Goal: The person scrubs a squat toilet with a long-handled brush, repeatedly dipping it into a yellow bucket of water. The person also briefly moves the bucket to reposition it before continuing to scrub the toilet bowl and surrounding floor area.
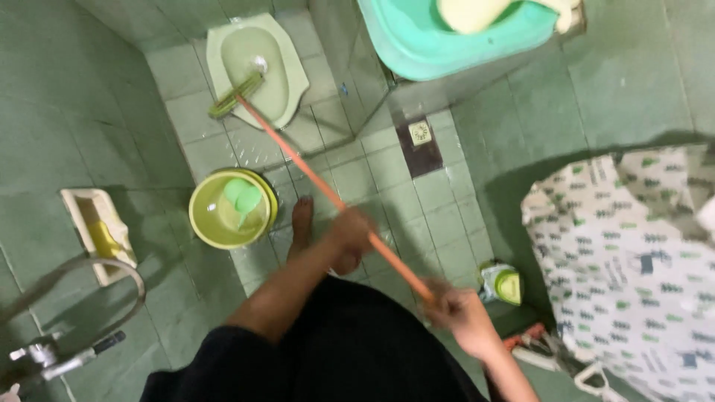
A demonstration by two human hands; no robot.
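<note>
Hands, left hand and right hand, clamp the orange brush handle over the squat toilet.

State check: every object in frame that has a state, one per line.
long-handled brush: head down in the squat toilet pan, orange handle slanted
left hand: gripping mid-handle
right hand: gripping the handle end
yellow-green bucket: upright, green scoop inside
floor drain: cover in place
</note>
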